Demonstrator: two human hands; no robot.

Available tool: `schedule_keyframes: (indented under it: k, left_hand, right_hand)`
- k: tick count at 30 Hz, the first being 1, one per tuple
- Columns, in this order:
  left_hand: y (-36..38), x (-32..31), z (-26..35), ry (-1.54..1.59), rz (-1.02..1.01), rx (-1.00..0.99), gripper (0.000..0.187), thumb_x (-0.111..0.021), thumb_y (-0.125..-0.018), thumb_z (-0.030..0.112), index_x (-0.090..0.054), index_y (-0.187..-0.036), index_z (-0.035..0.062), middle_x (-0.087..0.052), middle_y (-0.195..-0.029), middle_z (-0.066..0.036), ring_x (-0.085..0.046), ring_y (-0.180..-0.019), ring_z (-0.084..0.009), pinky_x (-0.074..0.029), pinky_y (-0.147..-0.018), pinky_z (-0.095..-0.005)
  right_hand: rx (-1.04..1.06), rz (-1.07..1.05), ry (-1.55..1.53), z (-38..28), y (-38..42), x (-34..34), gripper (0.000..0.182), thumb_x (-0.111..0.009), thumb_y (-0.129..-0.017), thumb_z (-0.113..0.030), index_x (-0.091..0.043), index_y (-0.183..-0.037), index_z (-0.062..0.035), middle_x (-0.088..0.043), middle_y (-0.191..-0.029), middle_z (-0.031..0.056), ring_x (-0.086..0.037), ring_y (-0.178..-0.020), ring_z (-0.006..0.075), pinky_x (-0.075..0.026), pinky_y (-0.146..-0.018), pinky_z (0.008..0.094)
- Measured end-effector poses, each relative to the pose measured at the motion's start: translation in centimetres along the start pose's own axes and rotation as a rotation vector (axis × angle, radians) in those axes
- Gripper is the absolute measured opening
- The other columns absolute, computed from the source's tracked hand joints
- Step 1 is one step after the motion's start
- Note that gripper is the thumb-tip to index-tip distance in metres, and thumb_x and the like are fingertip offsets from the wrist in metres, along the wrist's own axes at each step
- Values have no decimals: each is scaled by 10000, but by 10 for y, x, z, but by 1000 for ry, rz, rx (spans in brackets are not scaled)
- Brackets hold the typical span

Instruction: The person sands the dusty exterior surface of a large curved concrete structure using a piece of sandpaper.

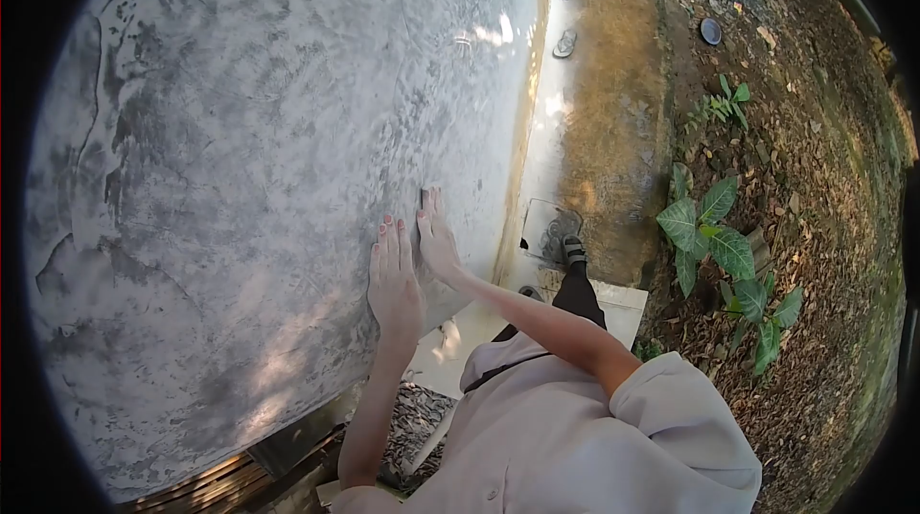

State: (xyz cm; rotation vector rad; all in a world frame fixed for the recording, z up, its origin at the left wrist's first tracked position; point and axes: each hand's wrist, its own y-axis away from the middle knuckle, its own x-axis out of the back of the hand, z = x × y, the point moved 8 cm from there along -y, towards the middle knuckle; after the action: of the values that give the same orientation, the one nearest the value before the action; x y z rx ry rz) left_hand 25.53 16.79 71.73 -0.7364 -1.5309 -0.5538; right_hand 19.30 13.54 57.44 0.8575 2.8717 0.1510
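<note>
A large grey, mottled plaster wall (240,131) fills the left of the view. My left hand (396,286) lies flat against it near its lower right part, fingers stretched out. Just up and to the right, my right hand (439,244) also rests on the wall with fingers extended. A small dark spot shows beside its fingertips, too small to make out. Nothing held is visible in either hand, though the palms are hidden against the wall.
A stained concrete walkway (613,121) runs along the wall, with sandals (565,44) on it. My foot (573,250) stands there. Leafy plants (704,231), a round dark dish (710,31) and dry leaves lie to the right. Wooden slats (206,487) show at bottom left.
</note>
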Motion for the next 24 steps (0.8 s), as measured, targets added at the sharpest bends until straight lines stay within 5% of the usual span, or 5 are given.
schedule_keyframes:
  k: [4,7,12,19,24]
  left_hand:
    - [-9,5,2,-67,-1,-4,610,-393,-880,29,-293,-1481,19,-303,-1544,-132,-321,-1410,-239,-274,-1153,-376]
    - [-21,5,6,-47,5,3,609,-377,-880,29,-289,-1483,18,-303,-1546,-125,-322,-1409,-232,-267,-1156,-371]
    - [-45,2,11,-32,51,16,596,-376,-887,39,-299,-1478,16,-311,-1545,-105,-332,-1404,-216,-259,-1161,-355]
    - [-74,-9,10,-12,25,31,597,-395,-892,35,-283,-1478,10,-292,-1551,-96,-280,-1428,-224,-226,-1175,-361]
    - [-85,-12,13,-80,12,50,612,-405,-885,36,-275,-1482,10,-286,-1554,-90,-276,-1428,-212,-219,-1177,-364]
  right_hand:
    - [70,150,-40,14,-140,49,559,-272,-1040,-312,-177,-1520,-41,-105,-1591,184,-82,-1479,301,-103,-1194,373]
    - [-5,247,-94,-1,-144,51,558,-278,-1039,-297,-181,-1516,-24,-108,-1590,191,-88,-1478,305,-102,-1194,368]
    - [105,-57,6,-37,-28,18,570,-287,-1041,-306,-166,-1519,-20,-91,-1594,186,-78,-1480,302,-112,-1190,363]
    - [45,123,15,-16,-176,78,575,-292,-1035,-358,-188,-1527,-79,-111,-1594,170,-147,-1466,311,-152,-1183,365]
    - [90,128,18,-31,-179,83,576,-280,-1036,-318,-167,-1518,-24,-101,-1589,197,-83,-1476,313,-143,-1186,365]
